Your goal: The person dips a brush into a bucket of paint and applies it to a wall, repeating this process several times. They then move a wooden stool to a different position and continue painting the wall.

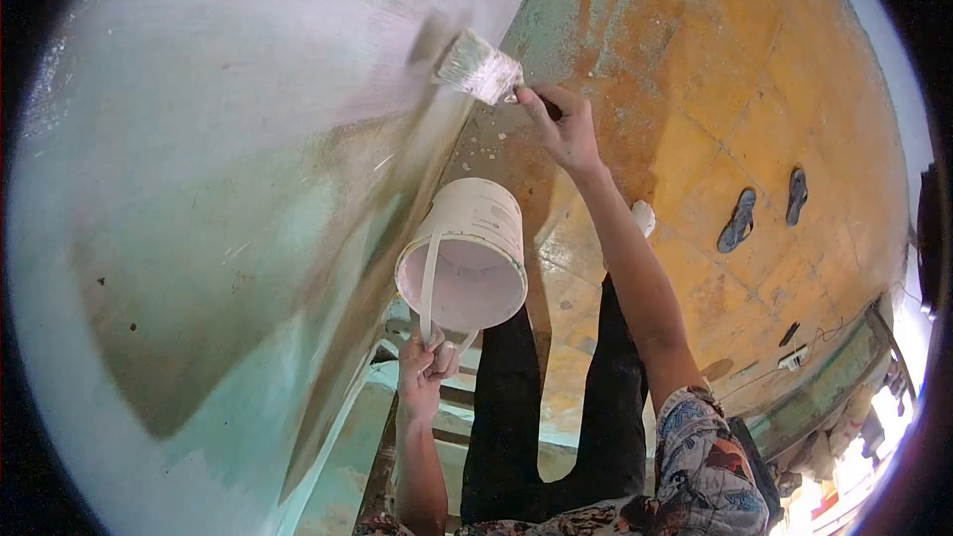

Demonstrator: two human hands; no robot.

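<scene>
My right hand (pixel 566 129) grips the dark handle of a wide paintbrush (pixel 479 67) and presses its pale bristles against the wall (pixel 228 139). Around the brush the wall is coated in fresh light paint, while lower parts show green and brownish patches. Down at waist height, my left hand (pixel 425 369) holds a white paint bucket (pixel 467 248) by its thin handle. The bucket hangs tilted, with pale paint visible inside. My black trousers and one white shoe (pixel 643 216) show below the bucket.
Far below lies an orange tiled floor (pixel 735 69) with a pair of dark sandals (pixel 764 206). I stand raised on a wooden ladder or scaffold (pixel 397 437) beside the wall. A white power strip with a cable (pixel 792 357) lies near the floor's lower edge.
</scene>
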